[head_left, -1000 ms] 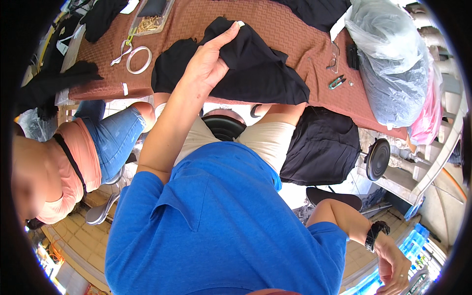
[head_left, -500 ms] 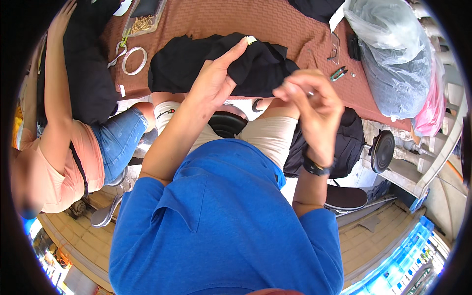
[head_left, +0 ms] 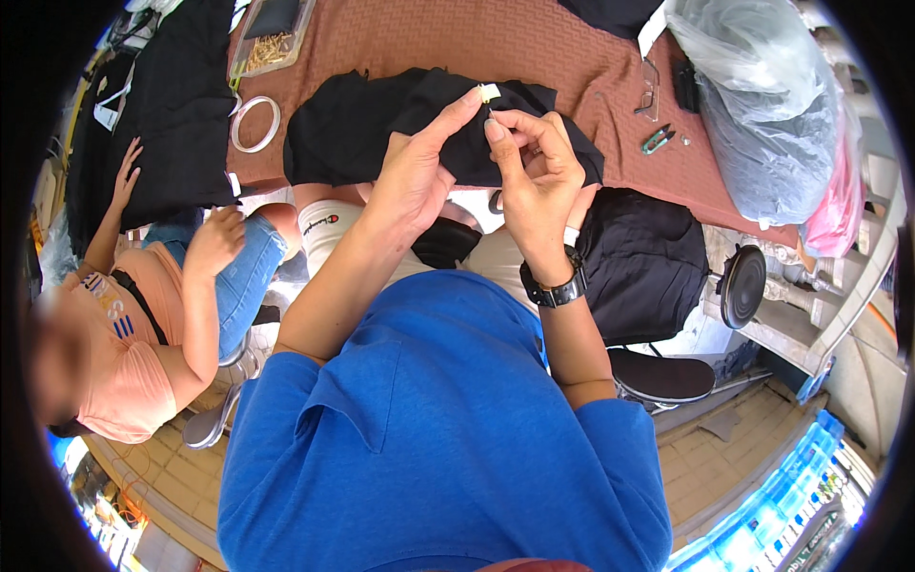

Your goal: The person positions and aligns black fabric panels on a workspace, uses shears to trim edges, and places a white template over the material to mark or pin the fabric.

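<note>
A black cloth garment [head_left: 372, 124] lies bunched over the front edge of the table. My left hand [head_left: 415, 176] grips its near part, the thumb stretched along the cloth and the fingers curled beneath. At that thumb's tip a small pale label [head_left: 489, 92] stands out against the black. Just below the label my right hand [head_left: 536, 167] is closed in a pinch, thumb against forefinger. Something thin and dark shows at the pinch, too small to name.
A brown cloth [head_left: 400, 38] covers the table. Green-handled thread snips [head_left: 658, 141], glasses [head_left: 650, 91] and a stuffed plastic bag [head_left: 762, 105] lie to the right. At left are a white ring [head_left: 255, 124], a box of golden pins [head_left: 272, 48] and a co-worker [head_left: 143, 353] beside black fabric [head_left: 176, 124].
My right hand has moved left and up to the label, its fingers now pinched there. My left hand stays nearly in place. The co-worker's arms have come down from the black fabric.
</note>
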Demonstrator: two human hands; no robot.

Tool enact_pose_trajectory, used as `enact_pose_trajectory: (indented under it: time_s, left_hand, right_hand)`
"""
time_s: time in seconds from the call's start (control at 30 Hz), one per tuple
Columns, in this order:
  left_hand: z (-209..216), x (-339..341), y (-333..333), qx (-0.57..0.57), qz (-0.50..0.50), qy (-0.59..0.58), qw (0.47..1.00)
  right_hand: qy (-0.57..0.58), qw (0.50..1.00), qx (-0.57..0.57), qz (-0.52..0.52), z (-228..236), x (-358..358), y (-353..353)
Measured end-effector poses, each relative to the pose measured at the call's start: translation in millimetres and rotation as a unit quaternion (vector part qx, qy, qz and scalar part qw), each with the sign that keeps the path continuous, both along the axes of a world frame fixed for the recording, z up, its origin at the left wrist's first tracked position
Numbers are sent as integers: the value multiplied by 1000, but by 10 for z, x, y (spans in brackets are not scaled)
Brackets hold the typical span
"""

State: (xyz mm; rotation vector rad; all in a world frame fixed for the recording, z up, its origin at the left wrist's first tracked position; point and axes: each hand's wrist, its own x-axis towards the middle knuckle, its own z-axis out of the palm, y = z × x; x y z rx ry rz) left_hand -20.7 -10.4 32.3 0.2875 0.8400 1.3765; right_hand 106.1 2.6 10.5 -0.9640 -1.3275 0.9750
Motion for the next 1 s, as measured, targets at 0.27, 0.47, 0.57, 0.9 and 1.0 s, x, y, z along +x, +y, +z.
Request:
enact_pose_trajectory:
  time_s: [0.27,0.47,0.57,0.9,1.0]
  left_hand:
    - [-74,-30,5,4,12,2,1000]
    - [-79,-47,1,-7,10,8,1000]
    - [-61,-52,0,-1,7,3,1000]
    - [-102,-57,4,4,12,2,1000]
    - [-101,-51,6,-5,17,6,1000]
  right_hand:
    - [4,1000,4,-1,-61,-43,24]
    - [3,1000,-6,3,-14,-60,25]
    - [-6,1000,-6,4,13,-60,24]
    - [-1,1000,-16,3,-12,-76,28]
    - [-5,1000,-15,1,-50,-80,37]
